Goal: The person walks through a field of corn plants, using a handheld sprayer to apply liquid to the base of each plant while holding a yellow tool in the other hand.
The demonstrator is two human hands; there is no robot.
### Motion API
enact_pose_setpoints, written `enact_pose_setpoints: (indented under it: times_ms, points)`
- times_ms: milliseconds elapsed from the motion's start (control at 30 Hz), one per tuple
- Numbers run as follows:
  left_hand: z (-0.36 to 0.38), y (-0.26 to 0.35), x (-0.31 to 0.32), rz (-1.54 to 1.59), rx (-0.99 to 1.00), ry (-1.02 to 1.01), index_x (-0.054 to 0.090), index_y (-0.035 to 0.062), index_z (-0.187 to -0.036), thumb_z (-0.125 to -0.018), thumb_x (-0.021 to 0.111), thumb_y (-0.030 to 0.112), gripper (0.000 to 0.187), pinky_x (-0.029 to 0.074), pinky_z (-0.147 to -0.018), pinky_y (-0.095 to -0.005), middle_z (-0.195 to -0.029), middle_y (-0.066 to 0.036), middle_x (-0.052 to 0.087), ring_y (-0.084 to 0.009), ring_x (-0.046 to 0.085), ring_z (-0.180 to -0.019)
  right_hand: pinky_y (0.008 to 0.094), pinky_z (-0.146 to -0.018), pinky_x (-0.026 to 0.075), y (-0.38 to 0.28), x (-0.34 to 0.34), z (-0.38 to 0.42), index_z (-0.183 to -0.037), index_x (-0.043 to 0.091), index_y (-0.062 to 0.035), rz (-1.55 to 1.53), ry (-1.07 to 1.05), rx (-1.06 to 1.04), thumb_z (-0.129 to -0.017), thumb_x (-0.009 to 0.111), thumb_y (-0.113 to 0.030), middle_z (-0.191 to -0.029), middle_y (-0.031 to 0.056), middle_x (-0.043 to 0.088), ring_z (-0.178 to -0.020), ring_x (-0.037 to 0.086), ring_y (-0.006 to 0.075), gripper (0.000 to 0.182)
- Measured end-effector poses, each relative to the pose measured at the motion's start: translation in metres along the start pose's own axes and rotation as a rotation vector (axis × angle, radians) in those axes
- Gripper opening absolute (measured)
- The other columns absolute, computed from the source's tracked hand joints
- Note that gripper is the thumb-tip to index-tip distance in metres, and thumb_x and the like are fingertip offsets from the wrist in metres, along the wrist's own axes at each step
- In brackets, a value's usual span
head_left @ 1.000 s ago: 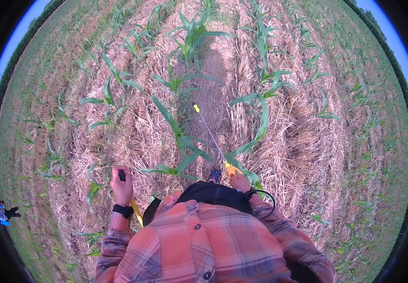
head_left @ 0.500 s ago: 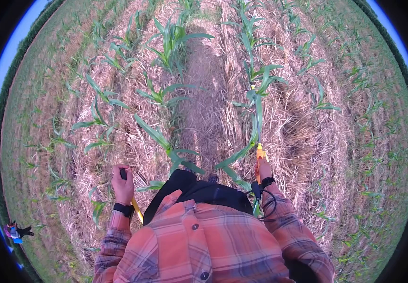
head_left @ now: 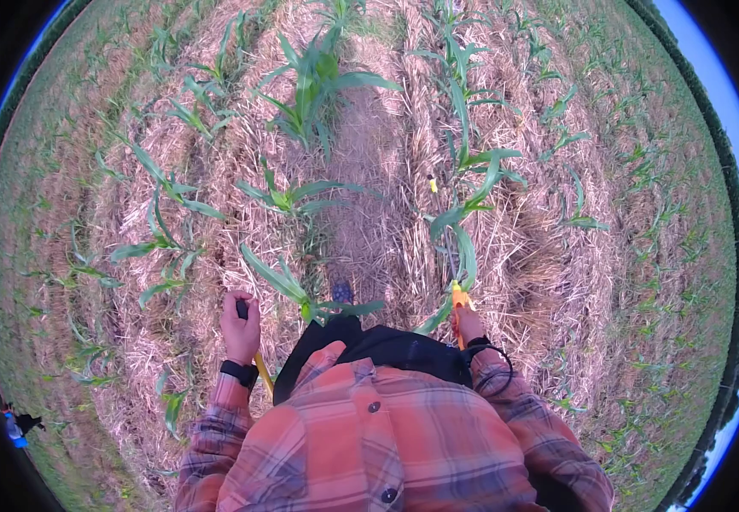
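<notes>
My left hand (head_left: 240, 331) is closed round the black grip (head_left: 242, 309) of a lever. A yellow bar (head_left: 263, 374) runs below that wrist toward my side. My right hand (head_left: 470, 326) wraps round the yellow handle of a spray wand (head_left: 459, 295), which points forward and down. The wand's yellow nozzle tip (head_left: 433, 184) shows over the straw, left of a young corn plant (head_left: 474, 203). Leaves of that plant partly hide the thin tube between handle and tip.
Rows of young corn (head_left: 310, 90) run ahead on both sides of a straw-covered strip (head_left: 374, 179). One corn plant (head_left: 301, 299) stands close before my legs. My shoe (head_left: 341, 293) shows below. Another person (head_left: 18, 425) is far off at the left edge.
The wand's tip has swung left and closer, from among the corn leaves to over the straw. Both hands have shifted slightly inward. A shoe now shows ahead of the dark trousers.
</notes>
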State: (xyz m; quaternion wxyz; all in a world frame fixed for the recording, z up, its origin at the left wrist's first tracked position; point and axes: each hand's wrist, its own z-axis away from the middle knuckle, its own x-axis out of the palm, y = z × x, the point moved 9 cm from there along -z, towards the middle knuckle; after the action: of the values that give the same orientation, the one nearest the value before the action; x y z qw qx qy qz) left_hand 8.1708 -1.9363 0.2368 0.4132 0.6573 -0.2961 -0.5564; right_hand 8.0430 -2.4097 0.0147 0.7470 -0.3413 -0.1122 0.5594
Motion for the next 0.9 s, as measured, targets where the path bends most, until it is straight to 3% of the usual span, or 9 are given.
enact_pose_setpoints:
  times_ms: [100, 167, 400, 667, 733, 900]
  points:
    - [-0.025, -0.009, -0.011, 0.012, -0.096, -0.005, 0.044, 0.0051, -0.079, -0.073, 0.051, 0.005, 0.009, 0.034, -0.047, -0.0208, -0.059, 0.0, 0.043, -0.007, 0.04, -0.053, 0.0236, -0.031, 0.031, -0.02, 0.04, -0.01, -0.07, 0.048, -0.0055, 0.067, -0.112, 0.0, -0.08, 0.042, -0.032, -0.051, 0.0016, 0.044, -0.036, 0.039, 0.0095, 0.029]
    - [-0.04, -0.003, -0.016, 0.014, -0.031, 0.005, 0.044, 0.0051, -0.079, -0.073, 0.051, 0.005, 0.009, 0.034, -0.048, -0.021, -0.06, 0.0, 0.043, -0.0073, 0.04, -0.053, 0.0228, -0.032, 0.03, -0.031, 0.062, -0.015, -0.071, 0.047, -0.0064, 0.075, -0.153, 0.04, -0.081, 0.041, -0.033, -0.051, 0.0011, 0.044, -0.036, 0.039, 0.0093, 0.029]
    - [-0.08, -0.007, -0.006, 0.011, -0.053, 0.021, 0.044, 0.0048, -0.079, -0.072, 0.052, 0.004, 0.01, 0.031, -0.046, -0.0204, -0.059, 0.002, 0.039, -0.006, 0.036, -0.051, 0.0221, -0.033, 0.032, -0.117, 0.123, 0.015, -0.071, 0.051, -0.0046, 0.494, -0.364, -0.057, -0.079, 0.045, -0.033, -0.052, 0.0008, 0.046, -0.038, 0.042, 0.0086, 0.03]
    - [-0.125, 0.016, 0.021, 0.071, -0.089, 0.002, 0.043, 0.0053, -0.081, -0.074, 0.049, 0.001, 0.01, 0.031, -0.047, -0.0191, -0.06, 0.003, 0.038, -0.005, 0.036, -0.053, 0.0213, -0.035, 0.033, -0.141, 0.125, -0.038, -0.076, 0.052, -0.0041, 0.374, -0.448, -0.042, -0.078, 0.045, -0.033, -0.052, 0.0004, 0.045, -0.039, 0.041, 0.0082, 0.03]
    - [-0.142, 0.042, 0.029, 0.03, -0.02, 0.032, 0.043, 0.0054, -0.08, -0.074, 0.05, 0.002, 0.01, 0.032, -0.05, -0.0192, -0.062, 0.002, 0.04, -0.0057, 0.037, -0.056, 0.022, -0.034, 0.033, -0.145, 0.11, -0.063, -0.077, 0.051, -0.0044, 0.329, -0.37, 0.036, -0.08, 0.042, -0.033, -0.053, 0.0007, 0.045, -0.039, 0.042, 0.0085, 0.03]
    - [-0.185, 0.072, 0.069, -0.04, -0.025, 0.006, 0.044, 0.0052, -0.08, -0.073, 0.051, 0.003, 0.01, 0.033, -0.051, -0.0196, -0.063, 0.001, 0.04, -0.0062, 0.037, -0.056, 0.0222, -0.03, 0.031, -0.18, 0.067, -0.122, -0.074, 0.048, -0.005, 0.188, -0.254, -0.002, -0.08, 0.042, -0.033, -0.052, 0.0018, 0.044, -0.037, 0.041, 0.0099, 0.029]
